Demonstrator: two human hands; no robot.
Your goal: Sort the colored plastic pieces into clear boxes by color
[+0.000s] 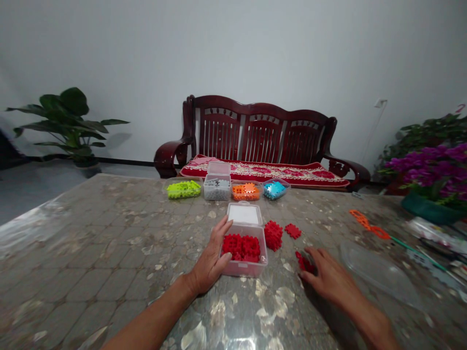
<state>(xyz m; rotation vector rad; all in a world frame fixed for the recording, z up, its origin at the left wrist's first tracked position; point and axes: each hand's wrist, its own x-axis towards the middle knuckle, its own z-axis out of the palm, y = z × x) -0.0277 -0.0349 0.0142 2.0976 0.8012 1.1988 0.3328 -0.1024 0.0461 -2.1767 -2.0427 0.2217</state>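
Note:
A clear plastic box (243, 270) with its lid (244, 214) tilted back holds red interlocking building pieces (241, 247). My left hand (213, 257) grips the box's left wall, thumb over the near rim. To the right of the box, a stack of red pieces (273, 236) stands on the table, with one flat red piece (293, 231) lying beside it. My right hand (323, 272) has its fingers curled round a red building piece (303, 262), just above or on the tabletop; its palm side is hidden.
At the table's far edge sit containers of lime green pieces (184, 188), grey pieces (218, 187), orange pieces (245, 191) and blue pieces (274, 188). On the right lie a clear lid (379, 272), orange linked pieces (369, 225) and a flower pot (430, 210). Behind stands a wooden bench (259, 131).

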